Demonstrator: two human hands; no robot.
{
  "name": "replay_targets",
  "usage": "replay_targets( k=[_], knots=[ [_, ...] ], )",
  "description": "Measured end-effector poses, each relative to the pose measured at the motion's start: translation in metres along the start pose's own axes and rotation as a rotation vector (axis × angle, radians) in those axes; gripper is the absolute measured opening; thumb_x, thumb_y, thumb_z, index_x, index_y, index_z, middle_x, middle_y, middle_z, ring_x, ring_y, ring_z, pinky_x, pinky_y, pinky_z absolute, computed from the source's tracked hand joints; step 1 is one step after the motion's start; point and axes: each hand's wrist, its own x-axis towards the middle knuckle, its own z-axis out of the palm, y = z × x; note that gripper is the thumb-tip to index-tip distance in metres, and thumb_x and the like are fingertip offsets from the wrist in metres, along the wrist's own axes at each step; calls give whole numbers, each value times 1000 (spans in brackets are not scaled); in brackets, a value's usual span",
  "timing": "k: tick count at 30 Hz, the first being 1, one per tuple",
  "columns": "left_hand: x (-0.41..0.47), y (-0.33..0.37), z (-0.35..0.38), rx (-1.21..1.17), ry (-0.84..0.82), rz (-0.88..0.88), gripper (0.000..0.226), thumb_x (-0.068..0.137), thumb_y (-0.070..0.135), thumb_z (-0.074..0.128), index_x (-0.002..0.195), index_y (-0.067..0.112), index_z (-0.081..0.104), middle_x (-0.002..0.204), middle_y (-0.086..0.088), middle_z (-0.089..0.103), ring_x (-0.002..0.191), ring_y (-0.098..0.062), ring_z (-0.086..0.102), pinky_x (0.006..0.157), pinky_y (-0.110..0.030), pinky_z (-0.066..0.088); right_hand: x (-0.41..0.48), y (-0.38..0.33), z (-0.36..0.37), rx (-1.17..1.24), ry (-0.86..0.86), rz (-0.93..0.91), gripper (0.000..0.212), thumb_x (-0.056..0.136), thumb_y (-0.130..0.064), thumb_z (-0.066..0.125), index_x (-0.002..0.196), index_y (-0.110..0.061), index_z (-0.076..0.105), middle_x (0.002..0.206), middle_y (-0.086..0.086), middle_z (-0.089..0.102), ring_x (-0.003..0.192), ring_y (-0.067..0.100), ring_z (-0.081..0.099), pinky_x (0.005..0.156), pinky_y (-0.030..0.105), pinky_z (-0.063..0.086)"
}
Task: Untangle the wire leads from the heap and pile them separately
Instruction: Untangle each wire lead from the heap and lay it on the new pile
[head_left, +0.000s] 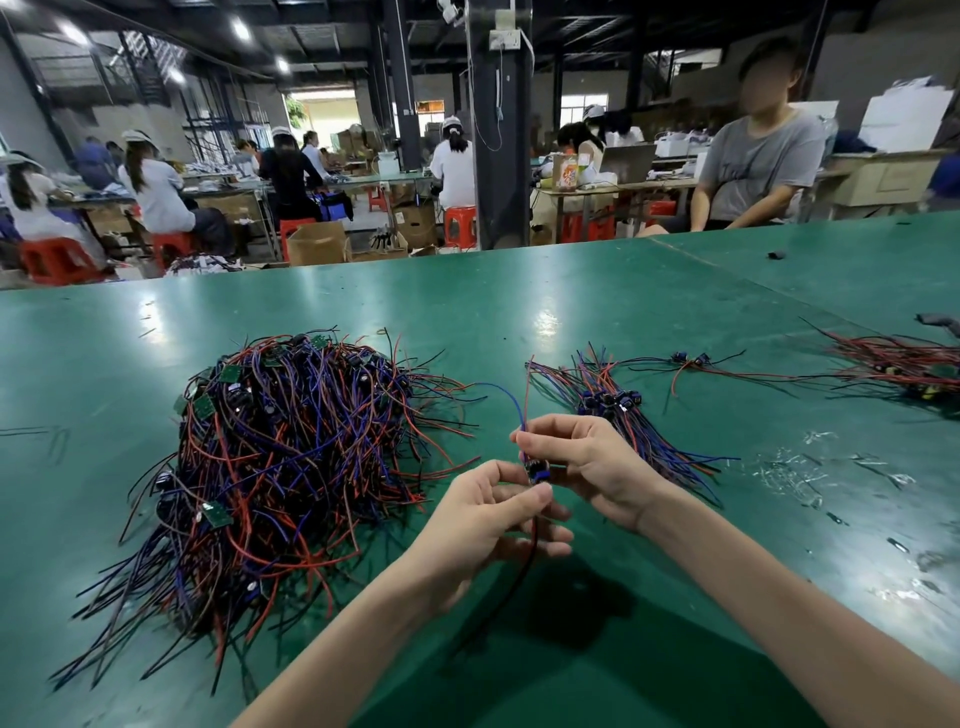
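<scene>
Green table (363, 306) bears tangled heap (280, 457) and sorted pile (618, 410).

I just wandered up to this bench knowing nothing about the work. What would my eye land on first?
First, the big tangled heap of red, blue and black wires on the left of the green table. Next, in the middle foreground, the left hand and right hand pinch one wire lead between them. Just behind the right hand lies a smaller, tidier pile.

Far-right wire bundle (905, 365) cut by edge, held component (535, 471) half hidden
</scene>
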Motion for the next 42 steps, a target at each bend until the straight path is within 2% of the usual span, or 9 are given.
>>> replay_targets(
  k=[5,8,12,17,23,27,31,38,42],
  knots=[
    [5,-6,-2,-20,102,-25,18,94,21,52,91,5,59,79,-13,68,61,-23,66,54,-34,57,3,5,0,-60,28,15,14,61,-15,76,71,-9,69,63,1,63,54,11,50,61,24,44],
    [6,-7,-4,-86,150,-38,17,94,15,53,81,6,59,76,-15,68,55,-23,66,49,-32,56,2,6,1,-49,25,35,12,63,-14,77,68,-10,68,61,0,61,51,8,49,55,19,43],
    [7,-6,-7,-30,151,-49,21,91,5,55,70,6,57,59,-8,63,48,-23,63,49,-32,55,4,5,-1,-41,100,28,8,76,-9,73,71,-8,68,58,-2,60,48,5,46,50,16,42],
    [7,-5,-6,8,159,-75,8,89,-2,55,84,4,59,57,-12,59,45,-24,61,46,-31,55,8,0,-9,-40,237,-25,9,80,-8,70,73,-6,66,54,-6,59,46,4,43,51,16,40],
    [7,-5,-7,73,186,-121,14,85,-4,59,72,3,58,71,-21,54,52,-26,58,47,-30,55,14,0,-14,-72,309,-74,10,79,-6,72,73,-8,64,49,-8,58,45,4,44,50,16,40],
    [6,-4,-6,21,158,-148,16,86,-8,54,72,-1,54,64,-21,61,49,-27,61,48,-31,57,17,-1,-22,-31,370,-79,12,79,-6,73,71,-9,64,55,-5,60,45,3,44,50,17,41],
    [4,-3,-6,-7,127,-173,16,87,-9,51,73,-3,53,67,-24,63,52,-29,64,47,-31,56,21,-4,-31,0,436,-118,11,79,-6,73,71,-8,65,50,-7,58,45,5,43,46,16,40],
    [5,-4,-7,16,112,-183,19,87,-9,49,70,-2,52,65,-23,64,51,-28,63,45,-28,54,23,-1,-35,-240,507,-276,10,76,-8,77,69,-12,70,54,-7,59,47,3,46,50,13,40],
    [6,-4,-9,13,129,-177,20,87,-9,49,69,-2,51,64,-22,64,50,-28,63,45,-28,54,24,-3,-38,-250,510,-258,12,76,-12,78,70,-10,68,56,-1,55,47,7,44,49,17,39]
  ],
)
